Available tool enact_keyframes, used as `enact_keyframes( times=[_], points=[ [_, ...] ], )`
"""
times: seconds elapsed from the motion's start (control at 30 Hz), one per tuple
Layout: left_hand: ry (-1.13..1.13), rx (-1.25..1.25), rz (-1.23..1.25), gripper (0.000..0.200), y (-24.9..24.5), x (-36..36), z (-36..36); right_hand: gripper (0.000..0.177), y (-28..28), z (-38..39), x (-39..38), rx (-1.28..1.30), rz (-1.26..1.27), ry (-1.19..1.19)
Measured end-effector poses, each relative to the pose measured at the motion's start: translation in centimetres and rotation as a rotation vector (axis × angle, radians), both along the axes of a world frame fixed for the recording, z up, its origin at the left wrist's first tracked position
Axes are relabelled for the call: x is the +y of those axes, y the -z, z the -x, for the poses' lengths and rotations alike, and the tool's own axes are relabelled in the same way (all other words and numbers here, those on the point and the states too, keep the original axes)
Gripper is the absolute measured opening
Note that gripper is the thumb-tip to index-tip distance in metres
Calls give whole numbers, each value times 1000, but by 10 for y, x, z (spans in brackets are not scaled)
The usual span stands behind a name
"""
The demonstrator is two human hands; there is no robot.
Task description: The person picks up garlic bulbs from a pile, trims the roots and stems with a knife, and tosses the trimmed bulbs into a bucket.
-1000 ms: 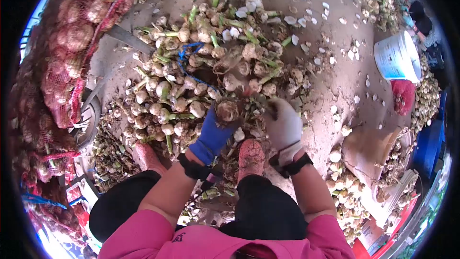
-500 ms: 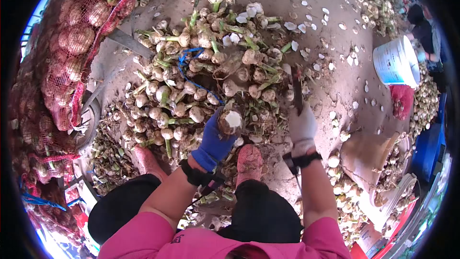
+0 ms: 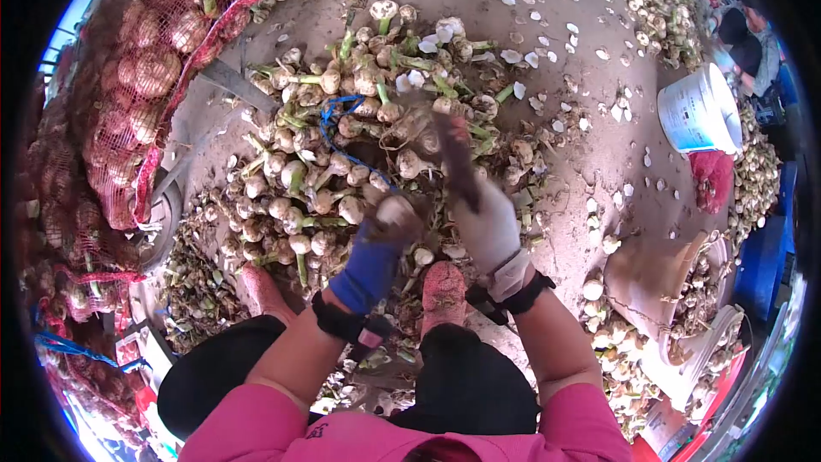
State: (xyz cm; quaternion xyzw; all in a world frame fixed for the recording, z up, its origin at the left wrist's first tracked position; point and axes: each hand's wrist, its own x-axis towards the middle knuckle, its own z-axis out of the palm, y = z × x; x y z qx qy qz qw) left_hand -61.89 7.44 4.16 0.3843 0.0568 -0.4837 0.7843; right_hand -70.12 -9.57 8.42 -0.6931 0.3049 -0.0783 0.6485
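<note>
My left hand (image 3: 369, 261), in a blue glove, is closed around a garlic bulb (image 3: 398, 214) that is blurred by motion. My right hand (image 3: 487, 227) wears a white glove and grips a dark knife (image 3: 457, 162), its far end pointing up and slightly left. The knife stands just right of the bulb, apart from it. In front of both hands lies a heap of garlic bulbs (image 3: 329, 201) with green stems, some soil on them. A blue string (image 3: 327, 124) runs across the heap.
Filled red mesh sacks (image 3: 154, 73) stand at the left. White slices (image 3: 511, 56) litter the ground. A white bucket (image 3: 691, 111) stands at the right, near another person (image 3: 757, 56). A tipped tan container (image 3: 646, 278) lies lower right. My pink boots (image 3: 445, 291) flank the heap's near edge.
My right hand and the knife have swung left, close to the bulb. My left hand has turned the bulb, so its white cut face no longer shows plainly.
</note>
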Motion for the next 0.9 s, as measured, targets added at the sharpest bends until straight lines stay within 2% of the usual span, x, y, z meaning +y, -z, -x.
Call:
enact_keyframes(
  times=[0.07, 0.1, 0.2, 0.23, 0.33, 0.37, 0.43, 0.47, 0.53, 0.6, 0.7, 0.77, 0.8, 0.83, 0.9],
  points=[
    [-44, -145, -107, 38, -47, -10, -7, 22, -8, -4, -2, -144, -131, 192],
    [-180, -270, -47, 32, -45, -21, -4, 23, -8, -4, -1, -110, -233, 145],
    [-117, -369, -138, 34, -21, -19, 13, 25, 5, 8, 7, 10, -555, 28],
    [37, -401, -46, 44, -25, -13, 10, 24, 6, 9, 5, 62, -465, 60],
    [344, -1026, -387, 48, -34, -11, -1, 22, -9, -3, -5, -19, -184, 20],
    [307, -905, -320, 44, -25, -12, -5, 22, -7, -7, -11, -12, 150, -25],
    [136, -501, 5, 42, -32, -23, -18, 20, -42, -10, -16, -178, 494, 49],
    [127, -570, -67, 37, -40, -24, -20, 20, -57, -8, -18, -262, 665, 87],
    [113, -701, -221, 28, -58, -27, -24, 17, -50, 10, -14, -29, 645, -57],
    [99, -819, -270, 24, -53, -19, -19, 16, 2, 30, -7, 153, 572, -145],
    [98, -730, -308, 38, -35, -12, -26, 19, 49, 66, -23, 449, 307, -199],
    [440, -614, -225, 35, 16, -2, -14, 24, 32, 69, -37, 320, 301, 2],
    [639, -812, -181, 34, 10, -13, -5, 23, 31, 66, -47, 186, 309, 156],
    [805, -1020, -108, 34, 3, -24, 4, 22, 21, 60, -61, 190, 225, 259],
    [920, -1525, -172, 37, -15, -51, 23, 23, 5, 47, -80, 207, 163, 375]
  ],
)
